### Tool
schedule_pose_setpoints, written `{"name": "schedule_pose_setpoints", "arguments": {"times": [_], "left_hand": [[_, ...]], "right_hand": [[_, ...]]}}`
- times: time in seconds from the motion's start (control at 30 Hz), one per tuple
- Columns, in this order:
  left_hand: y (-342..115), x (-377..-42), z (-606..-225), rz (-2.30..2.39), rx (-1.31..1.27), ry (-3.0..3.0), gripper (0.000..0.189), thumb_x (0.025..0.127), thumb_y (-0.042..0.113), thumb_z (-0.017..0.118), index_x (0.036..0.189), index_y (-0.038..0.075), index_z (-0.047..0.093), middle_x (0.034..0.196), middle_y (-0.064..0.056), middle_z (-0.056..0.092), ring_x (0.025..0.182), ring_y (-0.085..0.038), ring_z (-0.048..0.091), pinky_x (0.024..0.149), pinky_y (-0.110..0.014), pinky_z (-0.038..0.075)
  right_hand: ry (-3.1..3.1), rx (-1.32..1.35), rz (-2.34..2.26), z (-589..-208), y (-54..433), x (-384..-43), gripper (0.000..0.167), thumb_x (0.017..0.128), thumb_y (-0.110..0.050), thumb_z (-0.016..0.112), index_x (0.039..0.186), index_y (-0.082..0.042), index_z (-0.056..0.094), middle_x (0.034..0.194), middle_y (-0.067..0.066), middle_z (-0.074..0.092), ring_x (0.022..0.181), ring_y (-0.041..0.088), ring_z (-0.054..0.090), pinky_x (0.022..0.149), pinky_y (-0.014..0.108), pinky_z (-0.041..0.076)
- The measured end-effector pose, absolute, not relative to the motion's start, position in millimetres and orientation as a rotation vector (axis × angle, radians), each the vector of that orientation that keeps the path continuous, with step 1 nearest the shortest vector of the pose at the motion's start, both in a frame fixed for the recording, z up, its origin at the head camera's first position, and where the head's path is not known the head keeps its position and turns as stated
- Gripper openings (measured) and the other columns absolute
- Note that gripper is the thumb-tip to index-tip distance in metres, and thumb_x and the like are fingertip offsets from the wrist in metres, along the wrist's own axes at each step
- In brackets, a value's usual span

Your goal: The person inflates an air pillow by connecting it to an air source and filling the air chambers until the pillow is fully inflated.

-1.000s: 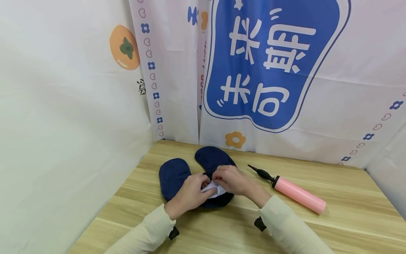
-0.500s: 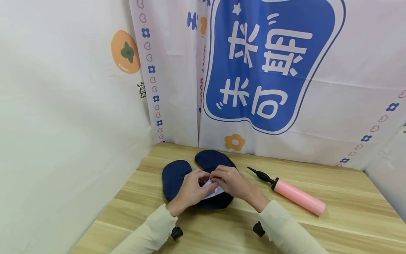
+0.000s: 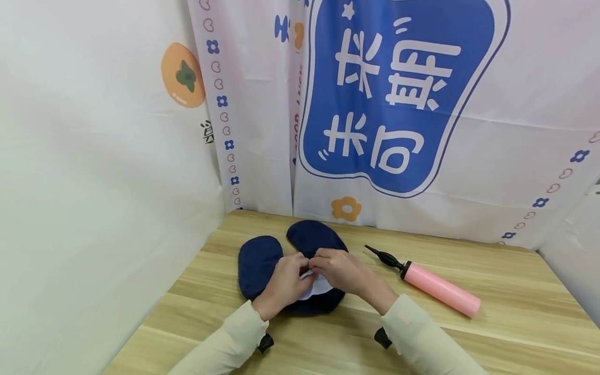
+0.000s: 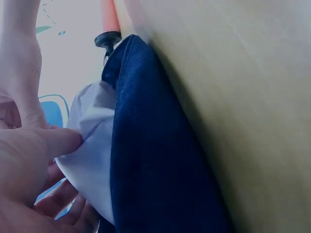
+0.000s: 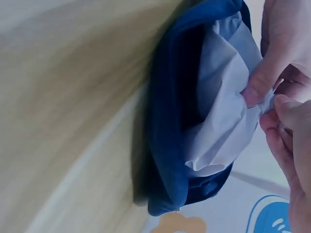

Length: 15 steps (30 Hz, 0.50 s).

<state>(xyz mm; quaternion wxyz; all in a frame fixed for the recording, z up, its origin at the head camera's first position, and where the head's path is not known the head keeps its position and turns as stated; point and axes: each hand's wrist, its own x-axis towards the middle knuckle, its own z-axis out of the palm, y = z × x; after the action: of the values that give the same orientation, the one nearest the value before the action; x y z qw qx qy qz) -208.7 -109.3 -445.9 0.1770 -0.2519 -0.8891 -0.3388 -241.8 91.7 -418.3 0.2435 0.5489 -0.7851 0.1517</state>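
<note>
A navy U-shaped neck pillow point(image 3: 259, 265) lies on the table, its zipped cover open along the near side. Pale inner bladder point(image 5: 221, 104) bulges out through that opening. My left hand point(image 3: 285, 281) grips the bladder, its thumb point(image 4: 65, 141) pressed on the pale material. Close beside it, my right hand point(image 3: 341, 270) pinches a small part at the bladder's outer edge point(image 5: 266, 108) between thumb and finger. The fingertips of both hands nearly meet there and largely hide that small part.
A pink hand pump point(image 3: 442, 289) with a black nozzle lies on the wooden table point(image 3: 515, 312) to the right of the pillow. White printed cloth point(image 3: 497, 156) hangs behind the table, and a white wall point(image 3: 108, 208) stands at the left.
My left hand has shifted slightly right and tilted closer to my right hand. Both hands keep hold of the pale bladder; the pump lies still.
</note>
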Motion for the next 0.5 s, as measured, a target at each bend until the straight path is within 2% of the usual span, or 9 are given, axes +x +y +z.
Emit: {"name": "schedule_pose_setpoints", "arguments": {"times": [0.13, 0.37, 0.5], "left_hand": [[-111.0, -208.2, -449.9, -0.982, -0.730, -2.540, 0.004, 0.096, 0.020, 0.080, 0.093, 0.018, 0.081, 0.076, 0.006, 0.060, 0.065, -0.002, 0.047, 0.059, -0.018, 0.038], [-114.2, -210.2, -450.7, -1.014, -0.767, -2.522, 0.007, 0.096, 0.021, 0.079, 0.098, 0.016, 0.083, 0.084, 0.006, 0.066, 0.072, -0.004, 0.053, 0.065, -0.020, 0.045], [-116.9, -211.6, -450.0, -1.027, -0.808, -2.521, 0.006, 0.096, 0.017, 0.079, 0.096, 0.015, 0.084, 0.086, 0.004, 0.068, 0.073, -0.004, 0.057, 0.066, -0.019, 0.048]], "right_hand": [[-2.299, 1.431, 0.687, -424.5, 100.6, -240.6, 0.014, 0.093, -0.008, 0.080, 0.107, -0.008, 0.079, 0.099, 0.003, 0.074, 0.087, 0.011, 0.071, 0.076, 0.020, 0.059], [-2.518, 1.301, 0.769, -427.9, 115.6, -238.7, 0.018, 0.090, -0.018, 0.085, 0.104, -0.009, 0.078, 0.097, 0.003, 0.074, 0.087, 0.016, 0.072, 0.077, 0.033, 0.062], [-2.524, 1.325, 0.719, -435.5, 115.2, -240.4, 0.016, 0.090, -0.017, 0.085, 0.102, -0.008, 0.078, 0.095, 0.003, 0.074, 0.084, 0.014, 0.071, 0.074, 0.027, 0.061]]}}
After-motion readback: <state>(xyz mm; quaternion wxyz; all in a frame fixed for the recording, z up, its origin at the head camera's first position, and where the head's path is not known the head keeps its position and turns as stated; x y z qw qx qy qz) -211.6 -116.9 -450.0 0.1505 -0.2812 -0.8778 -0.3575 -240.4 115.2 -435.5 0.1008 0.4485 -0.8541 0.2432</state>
